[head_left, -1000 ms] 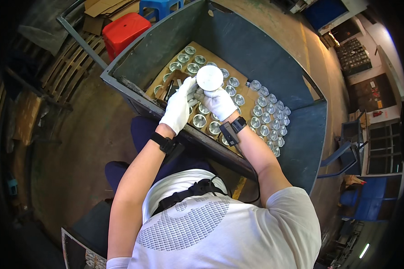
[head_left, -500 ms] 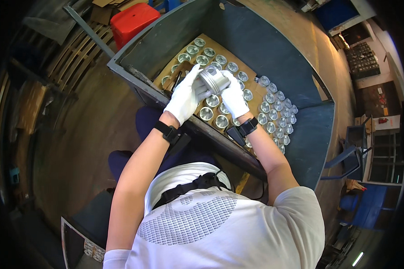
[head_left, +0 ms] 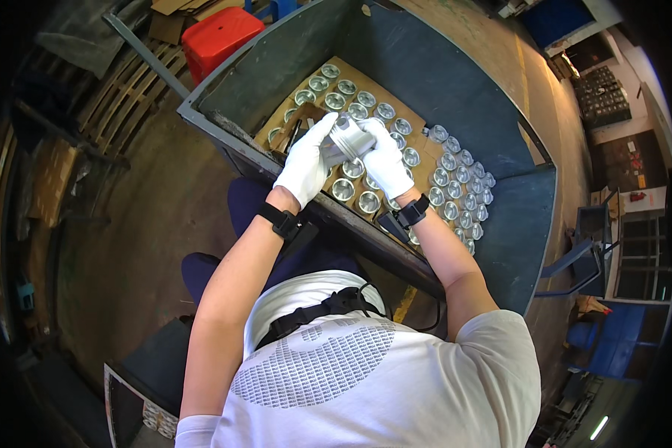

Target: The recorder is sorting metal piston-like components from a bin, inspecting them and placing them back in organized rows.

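In the head view, I see the white-gloved left hand and white-gloved right hand clamped around a silver grooved metal cylinder above the grey metal bin, a part I judge rigid, fairly heavy and slick, best held around its sides.

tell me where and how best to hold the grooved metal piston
Likely the round outer wall of the metal piston, left hand from the left, right hand from the right: the short cylinder is tilted between them, its curved sides facing both.
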A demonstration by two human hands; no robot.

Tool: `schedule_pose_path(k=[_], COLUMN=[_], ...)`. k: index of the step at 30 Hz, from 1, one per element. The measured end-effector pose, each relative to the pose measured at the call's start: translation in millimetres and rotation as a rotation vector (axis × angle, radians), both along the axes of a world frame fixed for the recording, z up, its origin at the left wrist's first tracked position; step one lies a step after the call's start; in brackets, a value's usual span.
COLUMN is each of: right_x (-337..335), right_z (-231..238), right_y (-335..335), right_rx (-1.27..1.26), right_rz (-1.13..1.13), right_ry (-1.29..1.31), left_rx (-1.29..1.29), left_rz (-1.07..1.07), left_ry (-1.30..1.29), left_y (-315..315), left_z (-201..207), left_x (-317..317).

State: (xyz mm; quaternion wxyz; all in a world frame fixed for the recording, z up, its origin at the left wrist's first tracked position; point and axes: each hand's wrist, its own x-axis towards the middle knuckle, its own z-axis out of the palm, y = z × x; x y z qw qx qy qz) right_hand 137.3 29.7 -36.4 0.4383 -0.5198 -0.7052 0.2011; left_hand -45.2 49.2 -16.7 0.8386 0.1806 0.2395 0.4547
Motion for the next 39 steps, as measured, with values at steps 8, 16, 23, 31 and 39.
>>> schedule_pose_path(k=[8,16,23,31,39], right_x=[-15.1,-13.7,1.1,4.2,-1.7], right_z=[25.4,32.8,30.8,20.2,31.9], right_y=[-1.5,1.4,33.5,52.3,46.0], right_rx=[0.047,0.068,-0.358,-0.306,-0.178], right_rz=[0.09,0.191,0.238,0.329,0.316], right_ry=[-0.067,-0.118,-0.146,-0.129,-0.233], left_rx=[0.284,0.063,-0.143,-0.206,-0.179], left_rz=[0.129,0.097,-0.075,-0.036,-0.063], left_ry=[0.299,0.204,0.045,-0.115,-0.165], left_y=[-9.9,-5.7,4.5,6.8,11.2], left_z=[-3.5,1.2,7.7,4.9,-4.8], left_x=[6.9,2.0,-9.3,-9.7,-11.0])
